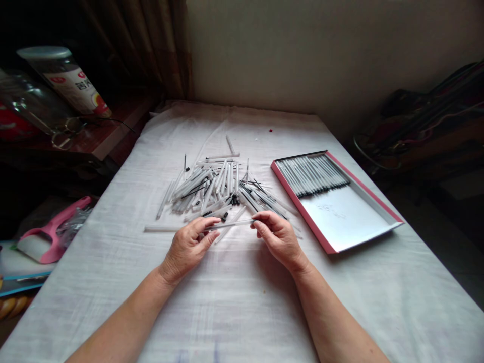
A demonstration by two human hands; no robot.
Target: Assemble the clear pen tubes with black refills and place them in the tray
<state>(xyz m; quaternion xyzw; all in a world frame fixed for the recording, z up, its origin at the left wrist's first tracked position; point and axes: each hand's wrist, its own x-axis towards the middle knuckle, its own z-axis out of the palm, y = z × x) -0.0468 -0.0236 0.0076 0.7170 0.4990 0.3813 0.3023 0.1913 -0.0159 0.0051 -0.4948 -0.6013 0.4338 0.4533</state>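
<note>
Between my two hands a slim pen [237, 223] with a clear barrel lies almost level. My left hand [192, 247] pinches its left part between thumb and fingers. The dark right end sits in the closed fingertips of my right hand [279, 236]. Just beyond my hands spreads a loose pile of clear pen barrels [223, 179], mixed with thin dark refills [260, 190] and small black plugs [235, 200]. One long barrel [161, 229] lies left of my left hand, its right end hidden behind the fingers.
To the right, a shallow pink-edged box [321, 227] holds a row of pens [312, 174] along its far side. A white cloth [223, 312] covers the table. At left stand a lidded jar [71, 83], eyeglasses [64, 135] and a pink-handled object [56, 229].
</note>
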